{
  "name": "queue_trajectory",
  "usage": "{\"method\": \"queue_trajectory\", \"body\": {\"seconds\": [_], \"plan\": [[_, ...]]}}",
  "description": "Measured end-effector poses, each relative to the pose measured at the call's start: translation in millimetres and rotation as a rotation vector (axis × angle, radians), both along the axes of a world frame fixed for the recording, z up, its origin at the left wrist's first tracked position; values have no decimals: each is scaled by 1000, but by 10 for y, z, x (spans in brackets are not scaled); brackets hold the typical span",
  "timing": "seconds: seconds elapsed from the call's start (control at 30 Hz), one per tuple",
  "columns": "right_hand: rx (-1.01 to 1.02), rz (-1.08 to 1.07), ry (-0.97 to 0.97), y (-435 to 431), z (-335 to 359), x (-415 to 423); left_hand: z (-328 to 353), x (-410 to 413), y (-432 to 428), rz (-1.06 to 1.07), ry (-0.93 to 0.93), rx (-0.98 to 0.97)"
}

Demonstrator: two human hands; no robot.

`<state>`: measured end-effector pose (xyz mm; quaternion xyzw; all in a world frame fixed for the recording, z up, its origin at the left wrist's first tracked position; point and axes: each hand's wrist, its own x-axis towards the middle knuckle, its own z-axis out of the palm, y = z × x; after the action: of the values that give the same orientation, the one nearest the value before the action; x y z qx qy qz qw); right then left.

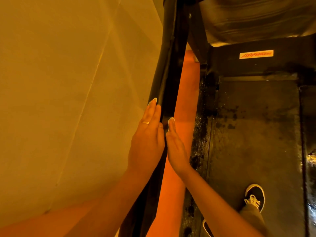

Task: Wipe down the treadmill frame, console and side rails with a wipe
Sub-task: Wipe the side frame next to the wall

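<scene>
A black padded side rail (168, 69) of the treadmill runs from the top centre down to the bottom. My left hand (147, 134) lies flat against the rail's left side, fingers straight. On the rail's right side my right hand (176, 147) presses with straight fingers. A small white bit at its fingertips (169, 124) may be the wipe, mostly hidden between the palm and the rail. The treadmill belt (256, 134) and the dark underside of the console (256, 19) fill the right side.
A tan wall (68, 82) stands close on the left of the rail. An orange floor strip (186, 103) shows between rail and deck. A foot in a black shoe with white laces (254, 197) stands on the belt. The left deck edge (200, 134) is speckled with dirt.
</scene>
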<state>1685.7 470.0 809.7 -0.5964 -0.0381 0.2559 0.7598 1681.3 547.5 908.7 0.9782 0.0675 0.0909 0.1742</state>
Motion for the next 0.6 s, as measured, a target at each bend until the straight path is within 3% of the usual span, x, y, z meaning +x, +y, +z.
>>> {"method": "queue_trajectory", "body": {"seconds": [0.17,0.43,0.6], "plan": [[-82,-50,48,79,24,436,-4,-2,2,-4,-10,-13],[-17,29,1,-31,-52,-388,1,-4,5,-7,9,-50],[-51,34,-11,-8,-47,-345,42,-255,10,12,21,-99]]}}
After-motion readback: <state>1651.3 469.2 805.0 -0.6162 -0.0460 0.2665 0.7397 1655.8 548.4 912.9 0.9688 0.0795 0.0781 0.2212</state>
